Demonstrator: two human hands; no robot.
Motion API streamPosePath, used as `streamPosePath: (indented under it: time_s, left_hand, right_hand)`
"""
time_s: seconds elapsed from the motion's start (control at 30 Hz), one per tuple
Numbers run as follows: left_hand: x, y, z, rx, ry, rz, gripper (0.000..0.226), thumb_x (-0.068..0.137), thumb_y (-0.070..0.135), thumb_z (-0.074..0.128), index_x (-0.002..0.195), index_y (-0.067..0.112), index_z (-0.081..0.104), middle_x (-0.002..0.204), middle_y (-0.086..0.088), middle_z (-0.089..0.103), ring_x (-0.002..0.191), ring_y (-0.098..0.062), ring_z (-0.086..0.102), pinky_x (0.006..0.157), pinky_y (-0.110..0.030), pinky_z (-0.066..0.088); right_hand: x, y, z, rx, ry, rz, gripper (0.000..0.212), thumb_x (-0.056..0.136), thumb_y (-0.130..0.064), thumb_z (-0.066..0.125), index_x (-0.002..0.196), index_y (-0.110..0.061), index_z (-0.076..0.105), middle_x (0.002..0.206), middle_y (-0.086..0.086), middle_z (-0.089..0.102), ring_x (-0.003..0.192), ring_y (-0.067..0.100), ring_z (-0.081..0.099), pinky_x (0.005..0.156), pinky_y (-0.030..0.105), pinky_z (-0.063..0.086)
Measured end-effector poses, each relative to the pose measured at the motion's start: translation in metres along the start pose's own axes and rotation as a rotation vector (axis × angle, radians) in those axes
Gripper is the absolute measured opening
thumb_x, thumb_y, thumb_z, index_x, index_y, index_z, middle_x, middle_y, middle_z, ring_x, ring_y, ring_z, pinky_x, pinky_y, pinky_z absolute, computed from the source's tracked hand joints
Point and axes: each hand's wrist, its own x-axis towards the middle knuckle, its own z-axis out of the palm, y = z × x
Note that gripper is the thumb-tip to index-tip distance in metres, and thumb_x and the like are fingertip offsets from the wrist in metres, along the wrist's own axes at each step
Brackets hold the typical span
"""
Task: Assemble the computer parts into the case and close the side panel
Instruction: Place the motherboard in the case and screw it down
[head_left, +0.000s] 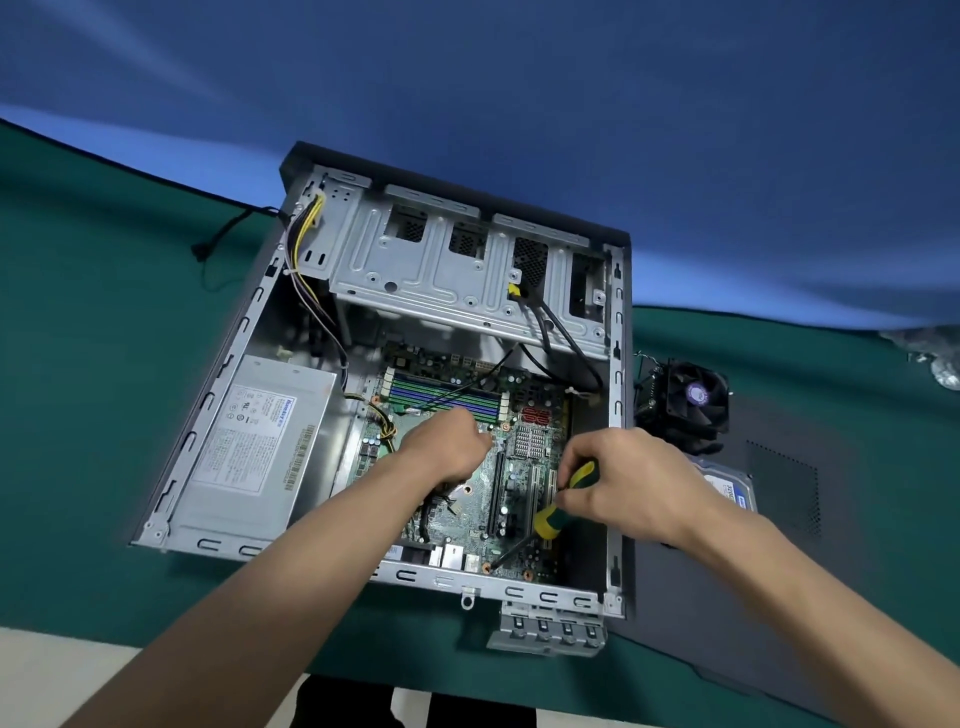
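Right hand's fingers (574, 501) curled round a screwdriver (558, 506) over the motherboard (514, 499), left hand (447, 449) fist-like above it, grip unclear, open case (208, 415) holding motherboard and power supply (249, 441), both forearms reaching in.

A dark green cloth (104, 312) covers the table, running from the near edge to the far one. Behind it hangs a blue fabric backdrop (519, 78), softly creased, with paler streaks of light at upper left and along its lower right. At the bottom left, a strip of pale floor (78, 670) shows beneath the cloth's edge.
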Motion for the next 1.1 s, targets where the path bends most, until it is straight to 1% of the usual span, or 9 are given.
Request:
streamPosePath:
  time_s: [0.13,0.23,0.37,0.57,0.67,0.83,0.9,0.97,1.1]
  left_hand:
    - [0.0,0.0,0.0,-0.001,-0.009,0.001,0.035,0.097,0.033,0.046,0.075,0.009,0.06,0.069,-0.008,0.057,0.06,-0.02,0.053,0.067,-0.03,0.048]
    - [-0.001,0.0,0.0,-0.012,-0.016,-0.001,0.036,0.097,0.033,0.046,0.075,0.009,0.061,0.07,-0.009,0.058,0.062,-0.021,0.055,0.072,-0.033,0.05]
    - [-0.002,0.001,0.0,-0.03,-0.026,-0.002,0.036,0.097,0.032,0.045,0.074,0.008,0.06,0.07,-0.01,0.058,0.062,-0.021,0.055,0.07,-0.033,0.051]
    - [-0.003,0.002,-0.001,-0.042,-0.039,-0.008,0.036,0.097,0.031,0.045,0.075,0.007,0.06,0.071,-0.011,0.059,0.062,-0.022,0.056,0.071,-0.034,0.052]
    - [-0.004,0.002,0.0,-0.045,-0.041,-0.009,0.034,0.098,0.03,0.044,0.076,0.008,0.058,0.07,-0.009,0.057,0.062,-0.021,0.054,0.071,-0.034,0.052]
    - [-0.003,0.002,0.0,-0.049,-0.045,-0.016,0.036,0.097,0.031,0.045,0.074,0.007,0.059,0.07,-0.011,0.058,0.062,-0.022,0.056,0.071,-0.035,0.053]
    - [-0.002,0.002,0.0,-0.043,-0.041,-0.018,0.035,0.097,0.032,0.046,0.074,0.008,0.059,0.07,-0.01,0.057,0.06,-0.022,0.054,0.07,-0.034,0.052]
    - [-0.002,0.001,0.0,-0.033,-0.037,-0.022,0.035,0.097,0.032,0.046,0.074,0.009,0.058,0.069,-0.01,0.058,0.059,-0.022,0.054,0.068,-0.032,0.05]
    - [-0.001,-0.001,-0.001,-0.012,-0.029,-0.034,0.035,0.097,0.03,0.045,0.071,0.009,0.056,0.067,-0.009,0.058,0.059,-0.022,0.055,0.068,-0.034,0.052]
  right_hand:
    - [0.0,0.0,0.002,-0.02,0.01,-0.002,0.013,0.077,-0.044,0.068,0.078,-0.034,0.059,0.062,-0.016,0.054,0.057,-0.002,0.047,0.048,0.019,0.03]
    - [0.0,-0.001,0.004,-0.017,0.015,0.0,0.013,0.078,-0.045,0.067,0.077,-0.035,0.059,0.06,-0.016,0.053,0.056,-0.003,0.047,0.05,0.018,0.032]
    - [0.0,-0.001,0.004,-0.009,0.017,0.006,0.014,0.078,-0.046,0.068,0.077,-0.035,0.059,0.06,-0.016,0.054,0.056,-0.002,0.047,0.049,0.019,0.03]
    - [0.001,0.0,0.003,-0.003,0.019,0.013,0.016,0.078,-0.047,0.068,0.078,-0.033,0.059,0.061,-0.015,0.055,0.057,-0.002,0.048,0.049,0.019,0.031]
    - [0.0,0.0,0.003,0.0,0.021,0.018,0.016,0.078,-0.046,0.068,0.078,-0.032,0.06,0.06,-0.015,0.056,0.056,-0.003,0.047,0.049,0.019,0.031]
    - [-0.003,0.0,0.001,-0.014,-0.009,0.014,0.018,0.08,-0.049,0.067,0.081,-0.033,0.058,0.061,-0.016,0.054,0.057,-0.002,0.046,0.05,0.02,0.032]
    - [-0.004,-0.002,0.0,-0.047,-0.025,-0.008,0.018,0.082,-0.05,0.064,0.085,-0.034,0.057,0.065,-0.016,0.054,0.06,-0.001,0.047,0.052,0.023,0.034]
    - [-0.004,-0.005,-0.002,-0.043,-0.063,-0.036,0.019,0.082,-0.047,0.063,0.093,-0.034,0.055,0.073,-0.015,0.054,0.067,0.006,0.05,0.059,0.026,0.037]
    - [-0.007,-0.017,-0.007,0.069,-0.179,-0.09,0.034,0.078,-0.038,0.065,0.105,-0.03,0.045,0.092,-0.015,0.048,0.078,0.009,0.051,0.071,0.03,0.042]
